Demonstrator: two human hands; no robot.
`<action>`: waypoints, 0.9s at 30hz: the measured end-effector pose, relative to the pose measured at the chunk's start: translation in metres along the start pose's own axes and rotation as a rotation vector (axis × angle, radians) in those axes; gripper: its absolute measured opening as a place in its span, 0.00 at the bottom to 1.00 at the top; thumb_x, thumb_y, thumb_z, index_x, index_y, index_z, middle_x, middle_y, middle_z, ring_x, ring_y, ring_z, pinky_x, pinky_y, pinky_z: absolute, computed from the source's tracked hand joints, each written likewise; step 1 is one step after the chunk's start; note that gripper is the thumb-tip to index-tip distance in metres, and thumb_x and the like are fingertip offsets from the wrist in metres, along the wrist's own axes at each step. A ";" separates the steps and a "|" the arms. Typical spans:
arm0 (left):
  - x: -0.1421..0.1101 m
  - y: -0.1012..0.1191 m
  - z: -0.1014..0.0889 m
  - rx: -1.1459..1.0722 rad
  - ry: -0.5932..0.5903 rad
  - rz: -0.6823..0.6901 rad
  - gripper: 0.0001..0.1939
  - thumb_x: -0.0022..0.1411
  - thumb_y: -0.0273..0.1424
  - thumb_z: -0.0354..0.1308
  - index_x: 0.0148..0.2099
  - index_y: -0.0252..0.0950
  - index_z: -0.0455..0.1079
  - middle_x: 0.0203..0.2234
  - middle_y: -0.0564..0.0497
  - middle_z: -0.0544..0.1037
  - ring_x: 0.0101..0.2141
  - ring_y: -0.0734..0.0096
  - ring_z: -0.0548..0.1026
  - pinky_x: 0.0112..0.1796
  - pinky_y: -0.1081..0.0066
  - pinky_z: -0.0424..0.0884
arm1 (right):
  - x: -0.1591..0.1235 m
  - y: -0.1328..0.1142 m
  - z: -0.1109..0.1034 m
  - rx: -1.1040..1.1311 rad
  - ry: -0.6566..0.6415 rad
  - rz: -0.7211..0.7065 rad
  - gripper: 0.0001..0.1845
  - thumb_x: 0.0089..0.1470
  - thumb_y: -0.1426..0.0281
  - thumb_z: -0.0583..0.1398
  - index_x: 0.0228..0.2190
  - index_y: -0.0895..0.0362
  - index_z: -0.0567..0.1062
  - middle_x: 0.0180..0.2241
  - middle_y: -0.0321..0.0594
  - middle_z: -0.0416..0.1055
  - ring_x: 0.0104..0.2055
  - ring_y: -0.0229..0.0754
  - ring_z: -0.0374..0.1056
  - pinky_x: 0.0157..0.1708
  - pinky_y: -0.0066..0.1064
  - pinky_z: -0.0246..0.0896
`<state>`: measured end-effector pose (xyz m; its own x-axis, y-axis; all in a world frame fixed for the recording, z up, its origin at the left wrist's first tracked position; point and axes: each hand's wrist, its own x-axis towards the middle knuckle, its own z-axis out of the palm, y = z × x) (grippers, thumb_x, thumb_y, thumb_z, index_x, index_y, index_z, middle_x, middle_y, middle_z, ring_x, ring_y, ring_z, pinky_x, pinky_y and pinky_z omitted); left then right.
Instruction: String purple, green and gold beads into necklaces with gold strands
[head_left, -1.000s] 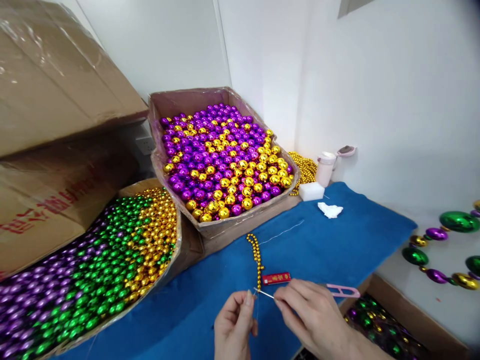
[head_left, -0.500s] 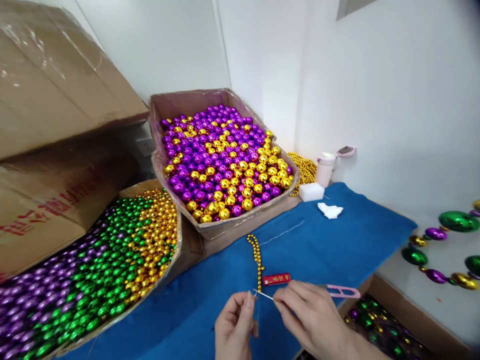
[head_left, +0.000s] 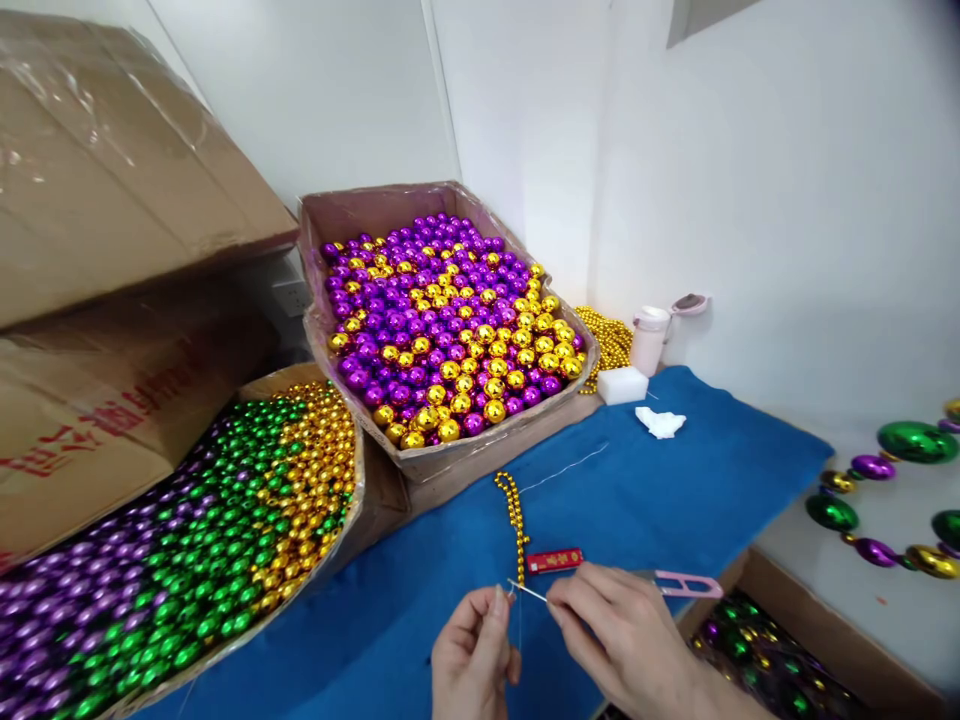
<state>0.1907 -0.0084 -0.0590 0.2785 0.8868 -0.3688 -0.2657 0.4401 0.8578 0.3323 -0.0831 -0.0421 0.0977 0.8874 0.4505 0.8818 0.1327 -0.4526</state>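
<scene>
My left hand (head_left: 476, 645) is closed, thumb and forefinger pinching a fine clear thread (head_left: 512, 592). My right hand (head_left: 626, 630) is closed around a thin metal needle-like rod (head_left: 534, 592), whose tip meets the thread at the left fingertips. Just beyond them, a short strand of small gold beads (head_left: 516, 515) lies on the blue cloth, its near end close to the rod. A red packet (head_left: 555, 560) rests beside the beads. Pink-handled thread snips (head_left: 686, 584) stick out behind my right hand, which partly hides them; whether they touch it I cannot tell.
A carton (head_left: 442, 460) of purple and gold balls stands behind the blue cloth (head_left: 720, 450). At left is a box (head_left: 358, 480) of purple, green and gold beads. White foam (head_left: 622, 385), crumpled tissue (head_left: 660, 422) and a pink cup (head_left: 649, 340) sit at the back. A large-bead necklace (head_left: 832, 512) hangs right.
Both hands hold nearly the same position, with the rod still at the left fingertips. The view has shifted very slightly.
</scene>
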 end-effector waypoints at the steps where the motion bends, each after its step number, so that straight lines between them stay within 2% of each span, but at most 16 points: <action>1: 0.000 0.000 0.000 0.001 0.001 -0.004 0.20 0.39 0.44 0.70 0.26 0.33 0.72 0.11 0.65 0.49 0.13 0.85 0.48 0.15 0.81 0.53 | 0.000 0.000 0.000 0.001 -0.002 -0.001 0.09 0.59 0.72 0.51 0.32 0.52 0.71 0.26 0.36 0.70 0.29 0.39 0.68 0.30 0.29 0.56; 11: -0.002 0.005 0.005 -0.064 0.000 -0.064 0.20 0.41 0.43 0.70 0.28 0.32 0.73 0.10 0.65 0.49 0.14 0.86 0.43 0.14 0.82 0.50 | -0.003 -0.001 0.005 0.000 -0.001 0.003 0.09 0.59 0.72 0.51 0.33 0.52 0.71 0.27 0.35 0.70 0.29 0.39 0.67 0.30 0.30 0.54; 21: -0.003 0.008 0.008 -0.158 -0.015 -0.102 0.19 0.40 0.43 0.71 0.28 0.33 0.73 0.09 0.66 0.49 0.13 0.87 0.43 0.13 0.82 0.49 | -0.002 -0.005 0.007 0.011 0.003 0.024 0.10 0.58 0.72 0.52 0.32 0.52 0.72 0.26 0.36 0.70 0.28 0.41 0.68 0.28 0.31 0.58; 27: -0.005 0.009 0.010 -0.202 0.028 -0.167 0.20 0.38 0.42 0.72 0.29 0.33 0.73 0.09 0.66 0.49 0.13 0.87 0.44 0.14 0.83 0.49 | -0.002 -0.010 0.010 0.038 -0.019 0.038 0.12 0.59 0.73 0.50 0.32 0.53 0.72 0.26 0.38 0.71 0.27 0.40 0.69 0.28 0.30 0.59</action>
<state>0.1959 -0.0104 -0.0456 0.3087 0.8019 -0.5114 -0.3981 0.5973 0.6962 0.3182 -0.0815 -0.0461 0.1215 0.9002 0.4182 0.8596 0.1153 -0.4978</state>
